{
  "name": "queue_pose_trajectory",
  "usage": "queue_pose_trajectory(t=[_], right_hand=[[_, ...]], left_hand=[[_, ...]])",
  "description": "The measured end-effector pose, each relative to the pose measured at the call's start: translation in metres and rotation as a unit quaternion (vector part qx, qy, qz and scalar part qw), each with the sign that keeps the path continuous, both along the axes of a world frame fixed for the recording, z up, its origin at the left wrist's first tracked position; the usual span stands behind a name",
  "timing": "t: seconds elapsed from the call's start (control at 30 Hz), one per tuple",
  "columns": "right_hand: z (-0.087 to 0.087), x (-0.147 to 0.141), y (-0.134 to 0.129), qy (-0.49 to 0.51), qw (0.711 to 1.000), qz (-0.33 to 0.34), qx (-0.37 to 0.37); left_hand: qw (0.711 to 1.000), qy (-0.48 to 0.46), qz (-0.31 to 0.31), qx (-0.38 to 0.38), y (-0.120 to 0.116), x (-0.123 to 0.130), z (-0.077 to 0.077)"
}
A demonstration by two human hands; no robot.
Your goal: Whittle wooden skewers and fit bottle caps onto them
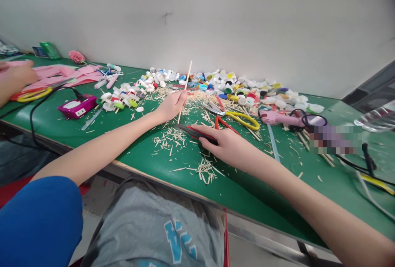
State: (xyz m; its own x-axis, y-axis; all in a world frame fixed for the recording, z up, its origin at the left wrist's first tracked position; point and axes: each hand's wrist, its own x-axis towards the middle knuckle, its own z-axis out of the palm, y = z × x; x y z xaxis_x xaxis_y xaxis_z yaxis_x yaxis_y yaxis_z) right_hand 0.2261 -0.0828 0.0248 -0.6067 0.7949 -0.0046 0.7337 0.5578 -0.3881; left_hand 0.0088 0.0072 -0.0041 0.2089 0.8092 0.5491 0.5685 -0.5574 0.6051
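My left hand (172, 105) pinches a thin wooden stick (189, 73), which slants upward above the green table with its lower end pointing down. In my right hand (225, 143) is a craft knife (196, 133) with a dark blade and some red on it; the fingers are wrapped round its handle. The knife's tip lies close to the stick's lower end; whether they touch I cannot tell. Pale wood shavings (170, 138) lie below both hands. Scissors (243, 119) with yellow and red handles rest just beyond my right hand.
Many plastic bottle caps (228, 81) are heaped along the wall. A pink glue gun (280, 118) with a dark cable lies to the right. At left are a magenta power socket box (77, 106), pink sheets (57, 71) and another person's hand (18, 75). The table's front edge (145, 175) is close.
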Motion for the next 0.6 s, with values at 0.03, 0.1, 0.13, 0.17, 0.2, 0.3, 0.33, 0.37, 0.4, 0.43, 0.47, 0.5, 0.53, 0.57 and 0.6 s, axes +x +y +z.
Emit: queue_pose_trajectory(t=[0.03,0.1,0.13,0.17,0.2,0.3,0.33,0.37,0.4,0.43,0.47,0.5,0.53,0.57,0.6], right_hand=[[0.001,0.000,-0.001,-0.001,1.000,-0.002,0.013],[0.001,0.000,-0.002,-0.013,0.998,-0.007,0.054],[0.001,0.000,-0.002,-0.022,0.997,-0.009,0.080],[0.001,0.000,-0.002,-0.031,0.995,-0.007,0.100],[0.000,0.000,-0.002,-0.036,0.993,-0.003,0.112],[-0.001,-0.002,-0.002,-0.037,0.994,0.006,0.103],[0.000,-0.003,-0.002,-0.035,0.995,0.006,0.095],[0.000,-0.004,-0.003,-0.034,0.995,0.005,0.090],[0.000,-0.006,-0.003,-0.035,0.996,0.005,0.087],[0.001,-0.007,-0.004,-0.036,0.996,0.006,0.084],[0.001,-0.009,-0.004,-0.036,0.996,0.008,0.083],[0.002,-0.010,-0.004,-0.036,0.996,0.010,0.083],[0.002,-0.010,-0.004,-0.037,0.996,0.011,0.083],[0.003,-0.011,-0.004,-0.038,0.996,0.010,0.083],[0.004,-0.011,-0.004,-0.039,0.996,0.008,0.083]], left_hand=[[1.000,0.000,0.000,-0.001,0.000,0.000,0.000],[1.000,-0.002,0.000,-0.003,0.000,0.001,0.001],[1.000,-0.004,0.001,-0.003,0.000,0.001,0.001],[1.000,-0.005,0.001,-0.003,-0.001,0.001,0.001],[1.000,-0.007,0.001,-0.004,-0.001,0.001,0.000],[1.000,-0.009,0.001,-0.007,0.000,0.001,-0.001],[1.000,-0.010,0.003,-0.010,0.000,0.001,-0.002],[1.000,-0.011,0.006,-0.012,0.001,0.000,-0.002],[1.000,-0.011,0.009,-0.015,0.002,-0.001,-0.003],[1.000,-0.010,0.011,-0.017,0.002,-0.001,-0.004],[1.000,-0.008,0.014,-0.018,0.003,-0.002,-0.004],[1.000,-0.007,0.015,-0.018,0.003,-0.002,-0.004],[1.000,-0.004,0.015,-0.018,0.004,-0.002,-0.004],[1.000,-0.003,0.015,-0.019,0.004,-0.002,-0.004],[1.000,-0.003,0.014,-0.019,0.004,-0.002,-0.004]])
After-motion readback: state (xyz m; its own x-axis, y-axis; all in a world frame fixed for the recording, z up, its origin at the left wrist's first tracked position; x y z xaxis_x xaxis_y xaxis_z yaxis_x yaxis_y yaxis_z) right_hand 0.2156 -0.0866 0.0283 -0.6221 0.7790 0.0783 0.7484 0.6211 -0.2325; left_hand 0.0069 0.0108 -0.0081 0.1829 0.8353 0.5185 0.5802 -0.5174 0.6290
